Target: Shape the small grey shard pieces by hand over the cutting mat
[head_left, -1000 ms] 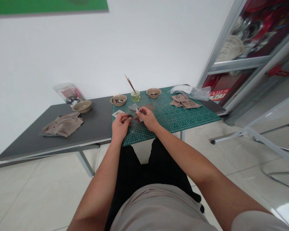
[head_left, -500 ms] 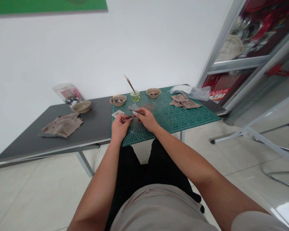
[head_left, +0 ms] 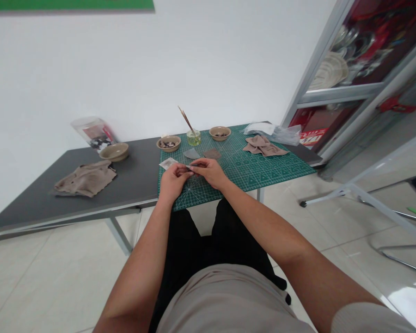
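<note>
L hand [head_left: 173, 178] & R hand [head_left: 210, 172] are close together over the green cutting mat [head_left: 263, 173], both clenched in a pinch. R hand's fingertips hold a thin pale strip [head_left: 189, 166], its tip reaching L hand's fingers. Those seem to grip a small dark bit [head_left: 184, 170], though it's too small to be sure what it is.

Just past L hand on the mat: white paper [head_left: 168, 163]. Ahead of both hands, lying flat & apart: grey piece [head_left: 192, 153] & brown piece [head_left: 212, 153]. Further ahead: glass jar [head_left: 193, 138] w/ brushes [head_left: 185, 119], between 2 small bowls [head_left: 168, 144] [head_left: 220, 133] holding dark bits.

Right of R hand: tan cloth [head_left: 263, 146] on mat, plastic bag [head_left: 273, 133] behind it. Left of L hand, on grey counter [head_left: 135, 185]: 3rd bowl [head_left: 113, 151], 2nd cloth [head_left: 86, 179], clear bag [head_left: 93, 133].
</note>
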Action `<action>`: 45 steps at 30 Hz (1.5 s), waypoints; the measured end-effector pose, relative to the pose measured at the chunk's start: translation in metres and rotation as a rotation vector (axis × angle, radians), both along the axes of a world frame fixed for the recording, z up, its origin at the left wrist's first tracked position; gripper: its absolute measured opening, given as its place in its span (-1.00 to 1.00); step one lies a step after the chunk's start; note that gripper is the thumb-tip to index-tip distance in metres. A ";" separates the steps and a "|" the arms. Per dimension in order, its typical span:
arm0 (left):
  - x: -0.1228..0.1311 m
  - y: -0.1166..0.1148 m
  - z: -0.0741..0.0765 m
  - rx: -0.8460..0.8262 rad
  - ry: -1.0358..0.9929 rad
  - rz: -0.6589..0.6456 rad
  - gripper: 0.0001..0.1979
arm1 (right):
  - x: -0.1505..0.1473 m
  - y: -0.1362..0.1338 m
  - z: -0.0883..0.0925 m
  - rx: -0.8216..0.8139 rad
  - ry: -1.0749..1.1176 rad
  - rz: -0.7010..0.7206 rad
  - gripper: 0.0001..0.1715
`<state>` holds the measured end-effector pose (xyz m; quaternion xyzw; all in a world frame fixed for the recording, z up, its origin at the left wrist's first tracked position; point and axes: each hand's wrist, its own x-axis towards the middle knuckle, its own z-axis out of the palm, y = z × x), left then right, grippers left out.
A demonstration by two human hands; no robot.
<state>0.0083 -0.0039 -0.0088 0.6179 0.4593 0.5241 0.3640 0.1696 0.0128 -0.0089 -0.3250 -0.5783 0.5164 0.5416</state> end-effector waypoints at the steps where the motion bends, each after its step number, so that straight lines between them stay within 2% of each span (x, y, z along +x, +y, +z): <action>1: 0.000 0.000 0.000 -0.004 -0.009 -0.010 -0.79 | 0.000 0.000 0.000 -0.004 0.003 0.009 -0.75; 10: 0.000 -0.008 0.010 -0.006 -0.014 0.014 -0.82 | 0.001 -0.002 0.002 -0.014 0.031 0.090 -0.73; 14: 0.003 -0.008 0.009 -0.019 -0.104 0.043 -0.72 | 0.001 0.002 0.000 0.000 -0.005 0.072 -0.71; 16: 0.004 -0.008 0.008 -0.036 -0.130 0.044 -0.74 | 0.001 0.003 -0.001 0.006 -0.013 0.067 -0.70; 23: 0.004 -0.009 0.009 -0.064 -0.024 0.017 -0.82 | 0.002 0.005 -0.003 -0.011 -0.020 0.089 -0.68; 30: 0.003 -0.007 0.007 -0.077 -0.078 0.015 -0.85 | 0.003 0.002 0.001 -0.078 -0.017 0.127 -0.59; 39: 0.003 -0.009 0.010 -0.086 0.063 0.034 -0.86 | 0.001 0.004 -0.001 -0.058 -0.072 0.080 -0.61; 45: 0.006 -0.005 0.010 -0.146 -0.039 -0.039 -0.82 | 0.001 0.006 0.001 -0.078 -0.124 0.087 -0.56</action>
